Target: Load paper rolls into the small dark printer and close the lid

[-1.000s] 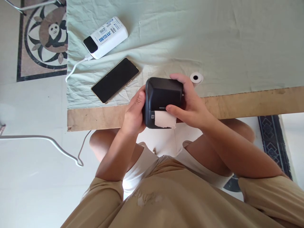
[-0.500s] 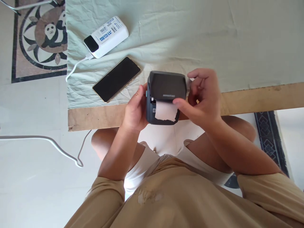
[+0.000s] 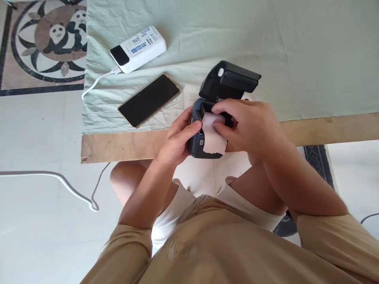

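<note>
A small dark receipt printer [image 3: 195, 148] is held over the table's front edge with its black lid [image 3: 229, 81] swung up and back. My left hand [image 3: 179, 138] grips its left side, the thumb near the paper. Inside the printer sits a white paper roll [image 3: 213, 132], its torn end hanging over the front. My right hand [image 3: 247, 124] reaches into the printer from the right, thumb and fingers closed around the roll. The roll's right side is hidden behind those fingers.
To the left on the green cloth [image 3: 296, 51] lie a phone [image 3: 149, 100] and a white power bank [image 3: 143, 49] with a white cable [image 3: 96, 82] plugged in. A wooden strip [image 3: 124, 146] runs along the table's front edge. A white cable [image 3: 63, 179] crosses the floor.
The printer's lid, closed half a second ago, now stands raised. My right hand has moved from the lid's right edge into the printer, onto the paper roll. My left hand still grips the printer.
</note>
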Tool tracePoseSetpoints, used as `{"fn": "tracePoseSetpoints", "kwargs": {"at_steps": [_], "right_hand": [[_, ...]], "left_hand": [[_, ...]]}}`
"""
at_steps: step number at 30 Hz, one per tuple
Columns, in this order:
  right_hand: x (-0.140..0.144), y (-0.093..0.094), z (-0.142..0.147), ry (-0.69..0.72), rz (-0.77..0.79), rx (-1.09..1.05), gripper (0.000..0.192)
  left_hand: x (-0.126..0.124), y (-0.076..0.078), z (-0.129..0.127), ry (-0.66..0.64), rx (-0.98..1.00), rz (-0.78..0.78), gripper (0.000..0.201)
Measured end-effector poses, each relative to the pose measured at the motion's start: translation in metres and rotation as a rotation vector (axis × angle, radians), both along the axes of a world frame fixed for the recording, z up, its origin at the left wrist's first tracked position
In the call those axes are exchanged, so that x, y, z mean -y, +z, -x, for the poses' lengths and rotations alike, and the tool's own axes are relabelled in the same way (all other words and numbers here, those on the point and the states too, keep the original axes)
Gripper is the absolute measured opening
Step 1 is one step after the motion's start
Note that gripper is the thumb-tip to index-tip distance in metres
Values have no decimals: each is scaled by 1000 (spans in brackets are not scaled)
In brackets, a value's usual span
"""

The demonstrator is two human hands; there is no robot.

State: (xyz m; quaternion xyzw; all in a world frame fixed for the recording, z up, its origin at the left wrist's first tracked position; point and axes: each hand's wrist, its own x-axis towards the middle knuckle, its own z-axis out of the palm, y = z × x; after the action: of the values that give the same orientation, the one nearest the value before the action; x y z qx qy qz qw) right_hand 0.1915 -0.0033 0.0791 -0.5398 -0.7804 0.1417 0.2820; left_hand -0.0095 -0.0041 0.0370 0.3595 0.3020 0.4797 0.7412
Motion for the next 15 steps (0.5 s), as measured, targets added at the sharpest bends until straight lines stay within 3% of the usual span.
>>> {"fn": "tracePoseSetpoints", "kwargs": {"at_steps": [2, 4, 8, 11, 15], "right_hand": [[-4, 10, 1, 40, 80, 196, 29], [-3, 22, -1, 78, 171, 246, 36], [4, 45, -25, 112, 381, -257, 35], [-2, 45, -52, -161, 290, -747, 33], [-21, 10, -83, -477, 151, -1116, 41]], "left_hand": [[0, -2, 0, -7, -1, -17, 44], [0, -4, 0, -4, -9, -28, 45], [1, -6, -1, 37, -12, -22, 46], [1, -6, -1, 38, -9, -4, 44], [1, -6, 0, 49, 0, -13, 35]]}}
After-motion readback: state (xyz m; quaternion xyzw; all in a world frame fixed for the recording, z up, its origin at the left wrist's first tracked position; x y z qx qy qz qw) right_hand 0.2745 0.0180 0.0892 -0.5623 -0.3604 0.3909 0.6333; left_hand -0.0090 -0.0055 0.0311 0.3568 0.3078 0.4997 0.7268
